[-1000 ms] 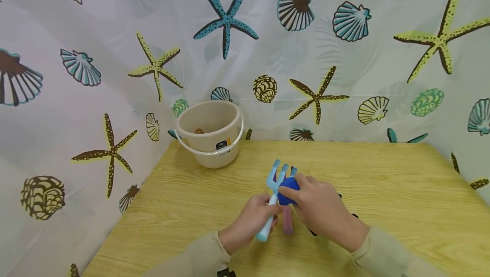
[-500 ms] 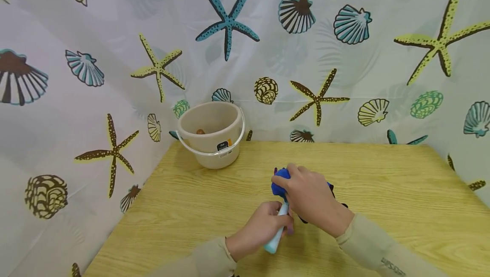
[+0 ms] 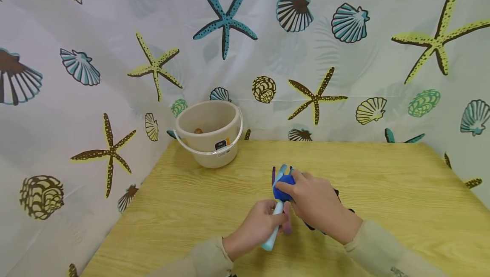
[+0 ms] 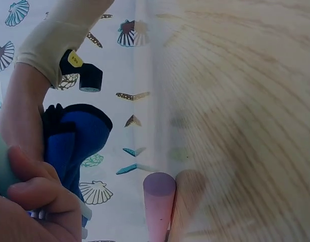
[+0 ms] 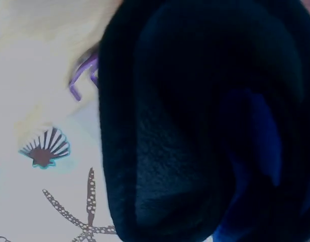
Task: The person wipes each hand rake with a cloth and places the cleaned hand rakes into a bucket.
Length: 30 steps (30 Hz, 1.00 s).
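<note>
My left hand (image 3: 255, 226) grips the pale blue handle of a small garden fork (image 3: 271, 239), its tines pointing away from me. With my right hand (image 3: 320, 207) I hold a blue cloth with black edging (image 3: 282, 189) against the fork's head, covering most of it. One pale blue tine shows past the cloth. Below in the left wrist view, loose blue folds hang from the right hand. A second garden tool with a pinkish handle (image 4: 159, 209) and purple tines (image 5: 84, 73) lies on the table beneath my hands. Dark cloth fills most of the right wrist view.
A beige bucket (image 3: 210, 141) with a clear bail handle stands at the back left of the wooden table (image 3: 375, 175). Something brown and rounded (image 3: 198, 131) shows inside it. A curtain (image 3: 245, 68) printed with starfish and shells encloses the back and sides.
The cloth moved up over the fork's head, hiding the tines, then shifted back so that one shows again. The fork has dropped slightly toward me, and both hands moved with it.
</note>
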Tool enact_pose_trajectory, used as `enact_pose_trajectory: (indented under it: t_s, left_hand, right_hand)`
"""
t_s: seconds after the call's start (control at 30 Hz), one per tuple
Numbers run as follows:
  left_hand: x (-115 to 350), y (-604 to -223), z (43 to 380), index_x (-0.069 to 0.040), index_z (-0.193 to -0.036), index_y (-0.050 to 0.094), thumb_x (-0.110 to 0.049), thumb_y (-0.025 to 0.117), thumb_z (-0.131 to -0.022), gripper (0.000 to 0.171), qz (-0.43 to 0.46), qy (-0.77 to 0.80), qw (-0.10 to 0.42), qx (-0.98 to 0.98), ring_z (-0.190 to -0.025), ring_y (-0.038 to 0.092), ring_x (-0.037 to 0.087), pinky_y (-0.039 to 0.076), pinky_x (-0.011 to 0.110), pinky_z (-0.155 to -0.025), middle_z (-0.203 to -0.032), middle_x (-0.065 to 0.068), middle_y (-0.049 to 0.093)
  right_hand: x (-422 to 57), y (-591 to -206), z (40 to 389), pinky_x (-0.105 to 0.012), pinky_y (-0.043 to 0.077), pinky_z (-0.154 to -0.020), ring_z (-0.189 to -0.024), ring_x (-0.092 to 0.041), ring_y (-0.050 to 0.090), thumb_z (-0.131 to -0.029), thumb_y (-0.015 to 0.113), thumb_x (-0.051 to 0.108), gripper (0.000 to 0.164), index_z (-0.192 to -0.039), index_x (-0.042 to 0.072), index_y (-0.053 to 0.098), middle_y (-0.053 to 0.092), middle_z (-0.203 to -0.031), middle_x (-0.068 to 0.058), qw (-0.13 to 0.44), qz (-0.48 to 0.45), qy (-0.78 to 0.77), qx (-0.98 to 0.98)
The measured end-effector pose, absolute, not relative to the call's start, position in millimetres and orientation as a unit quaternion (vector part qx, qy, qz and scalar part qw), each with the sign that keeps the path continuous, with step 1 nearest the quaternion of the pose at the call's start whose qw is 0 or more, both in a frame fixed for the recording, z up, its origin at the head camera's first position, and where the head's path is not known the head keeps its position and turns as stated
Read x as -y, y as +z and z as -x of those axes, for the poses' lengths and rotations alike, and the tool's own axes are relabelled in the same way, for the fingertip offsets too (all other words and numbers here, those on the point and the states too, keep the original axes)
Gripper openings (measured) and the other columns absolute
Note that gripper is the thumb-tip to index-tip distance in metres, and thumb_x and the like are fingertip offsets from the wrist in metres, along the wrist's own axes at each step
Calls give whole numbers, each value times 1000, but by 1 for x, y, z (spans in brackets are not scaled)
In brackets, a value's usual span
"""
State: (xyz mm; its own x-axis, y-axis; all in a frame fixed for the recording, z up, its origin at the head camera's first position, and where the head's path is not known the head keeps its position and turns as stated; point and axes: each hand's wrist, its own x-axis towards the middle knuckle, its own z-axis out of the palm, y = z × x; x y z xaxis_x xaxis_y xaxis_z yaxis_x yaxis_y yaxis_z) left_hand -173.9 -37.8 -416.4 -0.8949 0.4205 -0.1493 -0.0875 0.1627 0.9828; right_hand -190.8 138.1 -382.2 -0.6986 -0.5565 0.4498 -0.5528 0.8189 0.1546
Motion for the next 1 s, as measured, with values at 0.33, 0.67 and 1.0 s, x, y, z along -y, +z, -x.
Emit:
enact_pose_trajectory:
  t_s: [0.33,0.67,1.0]
  left_hand:
    - [36,-418,170,1,-95,61,-10,58,-91,12,-123,637,200,-734,-50,45,11,39,24,-49,-64,2,55]
    - [41,-418,173,1,-101,60,-10,57,-93,14,-120,634,206,-736,-51,44,14,38,26,-50,-66,4,55]
    - [36,-414,174,0,-99,64,-11,58,-94,13,-133,628,205,-739,-55,51,13,43,24,-54,-69,3,60]
  right_hand:
    - [-136,-399,206,-44,58,-68,-82,-33,69,-77,85,22,46,-121,22,70,67,-104,-19,319,-283,-90,900]
    - [-146,-386,201,-38,55,-69,-90,-23,63,-98,63,44,36,-129,27,70,57,-118,-13,145,-253,177,940]
    - [-140,-377,199,-28,45,-47,-60,-19,57,-94,71,36,47,-137,19,63,60,-122,-23,149,-190,122,963]
